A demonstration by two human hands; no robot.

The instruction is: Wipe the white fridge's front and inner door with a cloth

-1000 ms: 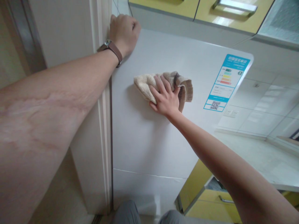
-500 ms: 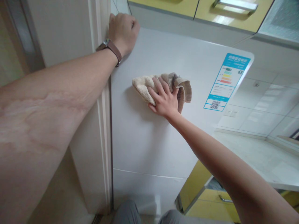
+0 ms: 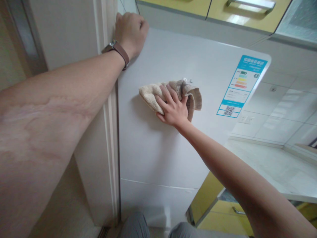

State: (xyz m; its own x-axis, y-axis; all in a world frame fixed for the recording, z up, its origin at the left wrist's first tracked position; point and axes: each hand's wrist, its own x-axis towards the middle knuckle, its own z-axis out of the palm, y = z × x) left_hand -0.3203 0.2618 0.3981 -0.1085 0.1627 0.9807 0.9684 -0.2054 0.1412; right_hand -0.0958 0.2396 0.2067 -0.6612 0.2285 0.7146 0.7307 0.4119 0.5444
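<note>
My right hand [image 3: 173, 107] presses a beige and brown towel [image 3: 151, 94] against the white refrigerator door [image 3: 153, 152], fingers somewhat spread over the bunched cloth. One folded end of the towel sticks out to the right of the hand. My left hand [image 3: 131, 33] is curled into a fist at the door's upper left edge, beside the door frame, with a brown-strapped watch [image 3: 120, 53] on its wrist. Nothing shows inside that fist. Small lettering [image 3: 187, 80] on the door peeks out just above the towel.
A blue and white energy label [image 3: 242, 86] is stuck near the door's right edge. Yellow upper cabinets [image 3: 247, 16] with a metal handle hang above. To the right are a white countertop [image 3: 267, 168] and yellow lower cabinets [image 3: 223, 218]. A pale door frame [image 3: 109, 132] borders the left.
My right hand and the towel have shifted slightly left and down, uncovering small lettering on the door. My left hand stays at the door's upper left edge.
</note>
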